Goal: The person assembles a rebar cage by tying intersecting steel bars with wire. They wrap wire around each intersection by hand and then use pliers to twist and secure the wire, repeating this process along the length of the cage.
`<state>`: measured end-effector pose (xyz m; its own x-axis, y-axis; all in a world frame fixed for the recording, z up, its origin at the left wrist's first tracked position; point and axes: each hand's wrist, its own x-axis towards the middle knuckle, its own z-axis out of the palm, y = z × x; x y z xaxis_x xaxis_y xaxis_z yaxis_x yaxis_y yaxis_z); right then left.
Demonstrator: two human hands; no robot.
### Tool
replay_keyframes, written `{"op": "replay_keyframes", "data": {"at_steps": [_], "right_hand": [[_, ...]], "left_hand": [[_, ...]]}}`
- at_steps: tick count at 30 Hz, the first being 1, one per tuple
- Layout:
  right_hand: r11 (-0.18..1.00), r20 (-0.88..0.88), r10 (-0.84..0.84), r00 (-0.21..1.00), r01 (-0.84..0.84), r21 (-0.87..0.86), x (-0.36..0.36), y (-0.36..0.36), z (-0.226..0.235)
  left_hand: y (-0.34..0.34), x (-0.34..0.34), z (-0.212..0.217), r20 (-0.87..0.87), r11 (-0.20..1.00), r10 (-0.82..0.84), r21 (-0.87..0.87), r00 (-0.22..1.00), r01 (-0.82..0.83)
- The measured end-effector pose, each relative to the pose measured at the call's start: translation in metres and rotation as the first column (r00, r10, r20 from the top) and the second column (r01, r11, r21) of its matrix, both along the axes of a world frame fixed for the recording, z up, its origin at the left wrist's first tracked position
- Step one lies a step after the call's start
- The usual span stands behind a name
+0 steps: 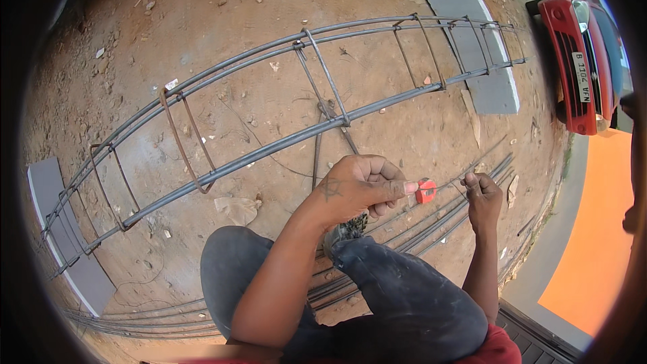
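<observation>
Small bright red piece [425, 191] pinched in the left hand [360, 185], grey steel rebar cage [283, 104] with rusty brown stirrups, reddish-brown dirt ground [222, 13], pale grey slabs [472, 34], red car [576, 61], dark grey trousers [397, 290]

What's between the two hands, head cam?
In the head view a small red tool sits between the left hand and right hand, pinched at the left fingertips, with thin wire running on to the right.

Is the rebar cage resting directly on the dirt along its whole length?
No. The rebar cage is propped at each end on a grey slab, with bare dirt showing beneath its middle.
</observation>
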<state>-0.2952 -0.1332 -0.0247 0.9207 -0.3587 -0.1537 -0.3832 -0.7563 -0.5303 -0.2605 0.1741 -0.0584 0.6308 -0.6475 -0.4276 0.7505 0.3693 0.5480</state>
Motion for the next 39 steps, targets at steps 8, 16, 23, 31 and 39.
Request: {"op": "replay_keyframes", "data": {"at_steps": [8, 16, 23, 31, 39], "right_hand": [[0.894, -0.418, 0.261, 0.870, -0.055, 0.446, -0.016, -0.033, 0.037], [0.779, -0.476, 0.347, 0.808, 0.035, 0.626, -0.041, -0.054, 0.055], [0.767, -0.714, 0.230, 0.661, 0.328, 0.551, -0.069, -0.079, 0.037], [0.914, -0.552, 0.381, 0.742, -0.213, 0.345, -0.067, -0.029, -0.018], [0.638, 0.033, 0.677, 0.735, -0.609, 0.471, 0.051, 0.087, -0.007]], "left_hand": [[0.010, -0.001, 0.006, 0.416, 0.731, -0.156, 0.659, 0.896, -0.179], [0.007, -0.001, 0.007, 0.427, 0.731, -0.176, 0.661, 0.887, -0.173], [0.001, -0.004, 0.006, 0.455, 0.803, -0.185, 0.581, 0.871, -0.133], [-0.013, -0.006, 0.004, 0.354, 0.711, -0.355, 0.703, 0.865, 0.005], [-0.004, -0.010, -0.004, 0.488, 0.703, 0.056, 0.600, 0.871, -0.381]]}}
